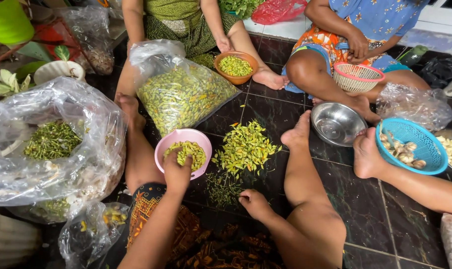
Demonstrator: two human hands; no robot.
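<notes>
A dark tiled floor [395, 219] is carrying everything, with several people sitting around on it. The biggest item is a crumpled clear plastic bag [47, 149] at the left, holding a heap of green stems. Next in size, a flat clear bag of chillies [181, 94] is lying with its long axis running from upper left, near one person's knee, down toward lower right.

In the middle, a loose pile of chillies [245, 147], yellow-green with a few orange ones, is spreading over the tiles between the wearer's legs; the pods are pointing every way, though the pile as a whole is stretching from upper right to lower left, where it is thinning into a scatter of plucked green stalks [223, 189].

Further right, a steel bowl [337, 123] is sitting near a blue basket [414, 144] of pale bulbs. A pink bowl [183, 149] of chillies is resting against the wearer's left leg.

The left hand [177, 172] is reaching into the pink bowl, fingers curled down onto the chillies; whether it is gripping any I cannot tell. The right hand [254, 203] is resting loosely curled on the floor just below the stalks, its fingers narrow, and what it is pinching, if anything, I cannot tell.
</notes>
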